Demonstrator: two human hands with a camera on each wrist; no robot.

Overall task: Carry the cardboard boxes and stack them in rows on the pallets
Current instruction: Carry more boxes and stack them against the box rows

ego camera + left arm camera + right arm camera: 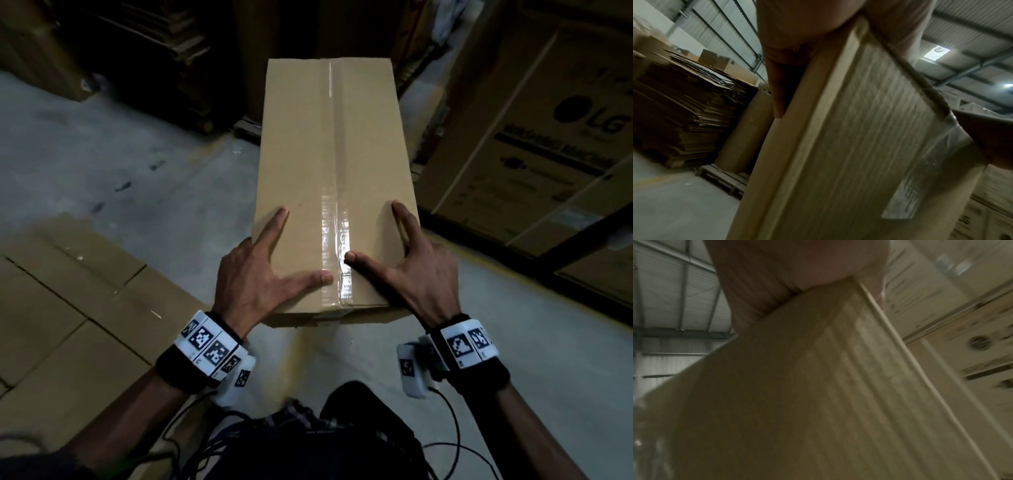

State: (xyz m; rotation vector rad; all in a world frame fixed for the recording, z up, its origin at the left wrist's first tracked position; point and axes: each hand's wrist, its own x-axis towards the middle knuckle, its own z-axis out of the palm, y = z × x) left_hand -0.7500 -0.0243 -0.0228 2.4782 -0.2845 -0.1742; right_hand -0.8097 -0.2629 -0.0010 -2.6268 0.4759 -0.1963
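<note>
1. The long cardboard box (334, 185) is up off the concrete floor (137, 164), held out in front of the person with its far end pointing to 12 o'clock and its taped seam (337, 219) running along the top.
2. My worry is the grip: both hands sit at the near end only, so most of the box hangs out beyond them. If it is heavy, I would expect the far end to dip and the box to slide forward out of the hands.
3. The passage is tight. A big printed carton (534, 144) stands close at 2 o'clock, and a dark stack of flattened cardboard (164, 51) sits at 10 to 11 o'clock; swinging the far end could clip either.
4. Flat cardboard sheets (61, 308) lie on the floor at 8 o'clock, a possible slip underfoot.
5. The left hand (260, 281) is spread wide: thumb and forefinger lie flat on top, and the wrist view shows another finger (778, 91) pressed along the box's left side.
6. The right hand (421, 274) mirrors it, with thumb and forefinger splayed on top at the right edge; the rest of its fingers are out of sight, so I cannot tell how they lie.
7. A wooden pallet (723, 178) sits at 11 o'clock near the stack.
</note>
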